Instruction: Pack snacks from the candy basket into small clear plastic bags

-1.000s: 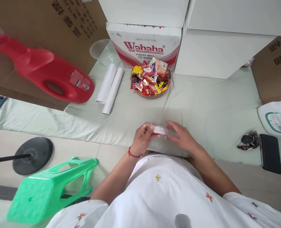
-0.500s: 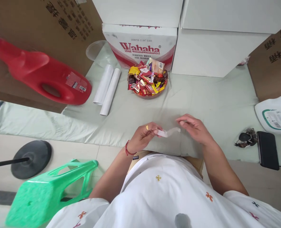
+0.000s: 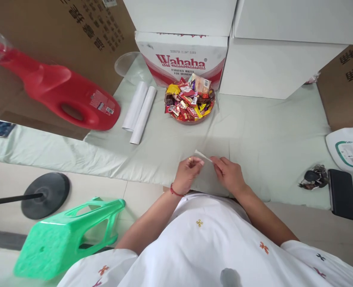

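A thin white strip (image 3: 203, 155), like paper or film, slants over the green-grey cloth in front of my body. My right hand (image 3: 229, 174) is closed, pinching the lower right end of this strip between thumb and forefinger. Just below the strip, my left hand (image 3: 189, 173) has its fingertips pressed together; whether they hold anything is hidden. A ring is on a left finger and a red cord is round that wrist. Beyond both hands stands a round dish (image 3: 191, 122) heaped with wrapped sweets (image 3: 188, 103).
Two white paper rolls (image 3: 143, 115) and a red jug (image 3: 65, 93) are on the left. A Wahaba-style carton marked Wahaha (image 3: 182, 59) stands behind the dish. At right lie keys (image 3: 313, 177), a black phone (image 3: 342, 194) and a white jug (image 3: 348, 147). A green stool (image 3: 53, 243) is lower left.
My right hand has moved left and taken the strip's end. The strip, formerly trailing right from my left fingers, now points up and left from my right fingers. The view has shifted slightly.
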`<state>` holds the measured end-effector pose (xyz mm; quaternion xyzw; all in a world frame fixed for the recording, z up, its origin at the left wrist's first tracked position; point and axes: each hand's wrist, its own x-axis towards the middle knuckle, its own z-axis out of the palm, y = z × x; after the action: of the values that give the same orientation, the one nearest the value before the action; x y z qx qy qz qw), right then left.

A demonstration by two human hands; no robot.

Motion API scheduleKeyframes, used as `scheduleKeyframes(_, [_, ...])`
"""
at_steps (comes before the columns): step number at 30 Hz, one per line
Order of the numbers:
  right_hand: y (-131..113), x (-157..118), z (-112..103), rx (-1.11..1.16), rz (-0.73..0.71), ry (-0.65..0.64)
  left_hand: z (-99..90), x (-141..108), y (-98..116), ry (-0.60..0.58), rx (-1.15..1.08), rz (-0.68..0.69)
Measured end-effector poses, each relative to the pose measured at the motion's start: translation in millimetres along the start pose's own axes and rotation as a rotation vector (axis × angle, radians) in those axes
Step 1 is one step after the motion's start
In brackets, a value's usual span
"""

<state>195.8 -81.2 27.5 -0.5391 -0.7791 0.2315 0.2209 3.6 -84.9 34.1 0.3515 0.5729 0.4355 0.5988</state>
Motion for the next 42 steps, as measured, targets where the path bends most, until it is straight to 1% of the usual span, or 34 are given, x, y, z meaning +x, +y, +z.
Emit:
scheduleKeyframes(1, [-1,-1,2,-0.058,-0.006,0.008,6.9,-1,-1,-0.048,-0.038,-0.074])
scheduleKeyframes(2, [-1,-3,4,-0.102,-0.014,0.013,13.2,-2,-2,-0.066,-0.07,-0.132])
scheduleKeyframes(3, [-2,-4,6,-0.131,-0.023,0.016,18.3,-1,-3,-0.06,-0.098,-0.168])
scheduleKeyframes(4, [-3,-6,7,-0.148,-0.035,0.016,22.0,0,-3,-0.038,-0.127,-0.185])
scheduleKeyframes(6, [-3,-9,8,-0.143,-0.048,0.019,25.2,3,-3,0.008,-0.19,-0.178])
scheduleKeyframes(8, [-3,-10,7,-0.057,-0.037,0.021,23.8,5,-2,0.003,-0.238,-0.152])
scheduleKeyframes(11, [-1,-10,2,0.218,-0.014,-0.02,18.5,4,-2,-0.067,-0.254,-0.146])
scheduleKeyframes(13, [0,-8,-2,0.375,-0.004,-0.011,16.4,2,-2,-0.09,-0.233,-0.141])
scheduleKeyframes(16, [-1,-2,-3,0.425,0.035,0.111,17.6,-1,-3,-0.081,-0.172,-0.123])
scheduleKeyframes(17, [-2,-1,-3,0.428,0.044,0.131,18.7,-1,-3,-0.077,-0.157,-0.122])
scheduleKeyframes(18, [-3,1,-2,0.445,0.05,0.127,19.9,-2,-3,-0.077,-0.146,-0.122])
scheduleKeyframes(20, [-4,4,0,0.53,0.079,0.074,21.4,-3,-2,-0.094,-0.134,-0.123])
scheduleKeyframes(22, [-3,7,2,0.668,0.189,0.034,20.3,-4,-1,-0.109,-0.139,-0.117])
scheduleKeyframes(24, [-1,9,2,0.829,0.359,0.041,16.7,-4,0,-0.115,-0.171,-0.121])
scheduleKeyframes(26, [2,10,1,0.979,0.505,0.056,12.5,-3,1,-0.122,-0.212,-0.155])
scheduleKeyframes(29, [2,11,-1,1.102,0.608,0.034,11.0,-2,1,-0.158,-0.237,-0.213])
scheduleKeyframes(33, [-5,10,-3,1.086,0.636,0.016,17.9,-1,1,-0.145,-0.248,-0.169])
scheduleKeyframes(36, [-5,10,-4,1.027,0.618,-0.105,18.1,3,2,-0.105,-0.291,-0.156])
scheduleKeyframes(38, [-3,10,-5,0.991,0.624,-0.135,14.5,7,2,-0.071,-0.323,-0.158])
scheduleKeyframes(40, [-1,10,-4,0.946,0.616,-0.095,11.5,10,0,-0.05,-0.337,-0.169])
scheduleKeyframes(42, [-1,10,-3,0.858,0.565,-0.016,12.1,10,-2,-0.026,-0.316,-0.186])
